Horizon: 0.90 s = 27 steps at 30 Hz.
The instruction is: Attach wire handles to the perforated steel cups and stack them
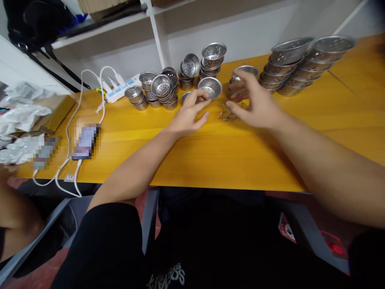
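My left hand (191,116) reaches over the table, its thumb apart from the fingers. Its fingertips overlap the near left rim of a perforated metal cup (214,89); whether they touch it I cannot tell. My right hand (255,100), slightly blurred, is spread with thumb and fingers apart and nothing visible between them. Just behind its fingers stands a short stack of metal cups (247,70), partly hidden. Thin bent wire pieces (227,114) lie on the table between the two hands, close to the right thumb.
Stacked small perforated cups (162,90) stand left of my hands, taller stacks of larger cups (287,52) at right. A power strip (123,90) with white cables and a phone (86,142) lie on the wooden table (210,160). Another person's arm (18,212) is at far left.
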Tool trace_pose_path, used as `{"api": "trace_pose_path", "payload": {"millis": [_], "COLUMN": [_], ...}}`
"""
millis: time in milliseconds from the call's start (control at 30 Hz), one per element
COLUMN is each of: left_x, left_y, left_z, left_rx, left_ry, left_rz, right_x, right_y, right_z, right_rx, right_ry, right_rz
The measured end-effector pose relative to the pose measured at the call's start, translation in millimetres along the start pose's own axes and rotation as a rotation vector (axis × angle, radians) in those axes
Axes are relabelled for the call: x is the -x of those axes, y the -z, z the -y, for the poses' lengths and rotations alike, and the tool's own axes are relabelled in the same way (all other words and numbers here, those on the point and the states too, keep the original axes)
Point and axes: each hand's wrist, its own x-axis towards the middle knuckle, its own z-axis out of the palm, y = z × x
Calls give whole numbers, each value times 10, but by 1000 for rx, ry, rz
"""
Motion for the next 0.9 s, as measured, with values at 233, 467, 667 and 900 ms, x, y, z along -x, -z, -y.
{"api": "trace_pose_path", "payload": {"millis": [233,467,667,900], "left_x": [10,-15,7,7], "left_y": [-20,-2,-17,66], "left_z": [-321,-369,-240,-292], "left_rx": [67,26,80,62], "left_ry": [-100,273,221,170], "left_rz": [27,-14,85,106], "right_x": [-9,-7,43,40], "right_y": [-30,-110,-240,-248], "right_z": [-40,69,180,70], "right_rx": [-38,-104,-65,-71], "right_ry": [74,122,90,168], "right_rz": [96,58,170,183]}}
